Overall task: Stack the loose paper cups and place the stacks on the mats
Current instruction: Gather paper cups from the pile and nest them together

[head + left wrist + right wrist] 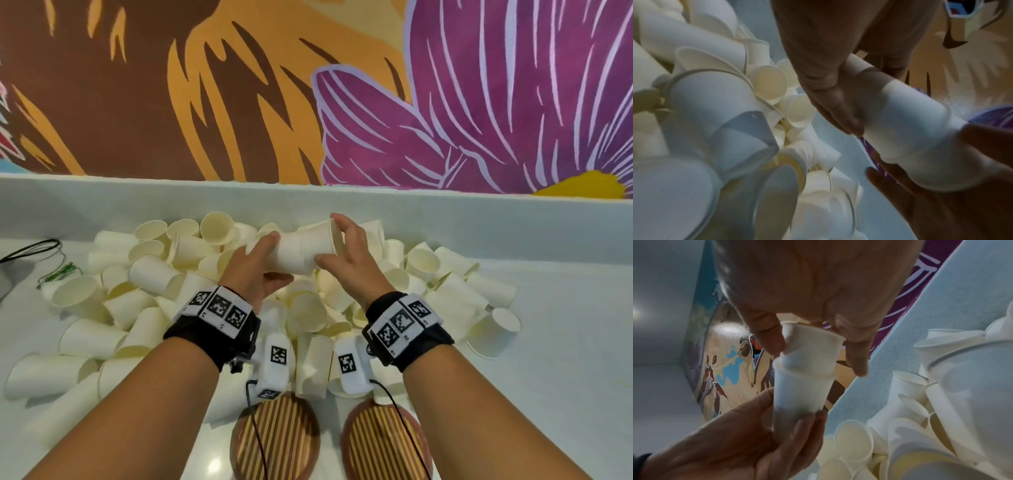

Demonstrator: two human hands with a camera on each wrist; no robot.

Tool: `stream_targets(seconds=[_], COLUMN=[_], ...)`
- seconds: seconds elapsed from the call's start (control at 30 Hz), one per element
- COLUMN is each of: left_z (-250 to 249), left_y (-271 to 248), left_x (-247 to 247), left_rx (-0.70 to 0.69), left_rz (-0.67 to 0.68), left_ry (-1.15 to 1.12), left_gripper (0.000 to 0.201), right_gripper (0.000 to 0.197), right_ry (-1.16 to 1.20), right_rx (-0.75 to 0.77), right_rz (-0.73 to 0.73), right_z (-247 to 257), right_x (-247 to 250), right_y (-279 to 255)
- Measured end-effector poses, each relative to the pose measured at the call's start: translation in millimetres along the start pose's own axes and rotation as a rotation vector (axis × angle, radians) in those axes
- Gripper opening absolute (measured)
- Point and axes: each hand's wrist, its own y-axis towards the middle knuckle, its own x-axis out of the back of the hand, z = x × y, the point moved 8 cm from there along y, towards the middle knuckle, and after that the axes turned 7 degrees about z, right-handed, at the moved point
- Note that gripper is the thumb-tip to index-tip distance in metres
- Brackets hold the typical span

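Observation:
A big pile of loose white paper cups [150, 274] covers the counter. Above it both hands hold two cups on their sides, one pushed partway into the other. My left hand [275, 258] grips the outer cup [801, 391] near its base. My right hand [330, 240] pinches the inner cup [813, 340] near its rim between thumb and fingers. The joined cups [916, 116] show in the left wrist view too. Two oval striped mats [277, 442] [383, 445] lie at the near edge with nothing on them.
Loose cups [941, 402] [715, 113] spread left, right and right up to the mats. A black cable and green wires [51, 263] lie at the far left. A pale ledge [308, 195] and a painted wall close the back.

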Motion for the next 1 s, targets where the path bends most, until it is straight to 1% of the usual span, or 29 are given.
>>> stream_targets(seconds=[0.07, 0.1, 0.17, 0.23, 0.27, 0.33, 0.4, 0.43, 0.47, 0.5, 0.53, 0.57, 0.6, 0.63, 0.67, 0.7, 0.77, 0.8, 0.87, 0.93, 1.0], left_z=[12, 17, 23, 25, 26, 31, 34, 35, 35, 34, 32, 31, 29, 28, 27, 26, 22, 20, 18, 19, 22], left_y=[-6, -9, -15, -21, -25, -28, -32, -32, -31, -29, -26, -23, -21, -19, -16, -15, -15, -16, -16, -17, -17], left_x=[-10, -14, -16, -16, -18, -22, -27, -28, -28, -27, -23, -19, -14, -10, -6, -4, -1, 1, 5, 10, 15], left_rx=[0.103, 0.141, 0.186, 0.189, 0.181, 0.183, 0.182, 0.167, 0.141, 0.105, 0.065, 0.032, 0.003, -0.017, -0.027, -0.043, -0.075, -0.089, -0.096, -0.069, -0.036], left_rz=[0.087, 0.140, 0.224, 0.321, 0.382, 0.489, 0.536, 0.529, 0.506, 0.473, 0.434, 0.393, 0.353, 0.317, 0.288, 0.265, 0.220, 0.192, 0.140, 0.097, 0.068], left_ry=[0.013, 0.041, 0.174, 0.391, 0.465, 0.518, 0.541, 0.562, 0.578, 0.594, 0.615, 0.648, 0.689, 0.736, 0.784, 0.831, 0.910, 0.945, 1.024, 1.107, 1.197], left_gripper=[0.039, 0.041, 0.048, 0.050, 0.051, 0.059, 0.064, 0.064, 0.063, 0.062, 0.062, 0.062, 0.066, 0.072, 0.079, 0.084, 0.087, 0.087, 0.089, 0.094, 0.098], right_gripper=[0.075, 0.076, 0.072, 0.059, 0.055, 0.056, 0.051, 0.051, 0.050, 0.047, 0.039, 0.031, 0.029, 0.031, 0.035, 0.036, 0.033, 0.030, 0.023, 0.020, 0.019], right_ry=[-0.024, -0.057, -0.066, -0.007, -0.002, -0.088, -0.141, -0.122, -0.084, -0.095, -0.195, -0.382, -0.565, -0.695, -0.773, -0.816, -0.848, -0.853, -0.852, -0.836, -0.789], right_rx=[0.015, 0.016, -0.002, -0.059, -0.080, -0.088, -0.082, -0.091, -0.100, -0.103, -0.108, -0.127, -0.173, -0.238, -0.312, -0.363, -0.389, -0.377, -0.330, -0.263, -0.163], right_rz=[0.110, 0.139, 0.137, 0.106, 0.108, 0.190, 0.267, 0.252, 0.192, 0.091, -0.018, -0.097, -0.134, -0.131, -0.102, -0.067, -0.010, 0.001, -0.026, -0.078, -0.147], right_z=[-1, -3, -10, -19, -24, -26, -23, -23, -24, -27, -32, -37, -45, -55, -68, -78, -91, -93, -85, -67, -38], right_x=[-14, -18, -16, -7, -3, -6, -14, -13, -8, 4, 18, 30, 38, 42, 42, 40, 31, 28, 27, 31, 37], right_y=[-1, -2, -2, -1, 0, -1, -4, -4, -3, 0, 4, 7, 10, 11, 12, 12, 12, 13, 13, 11, 6])
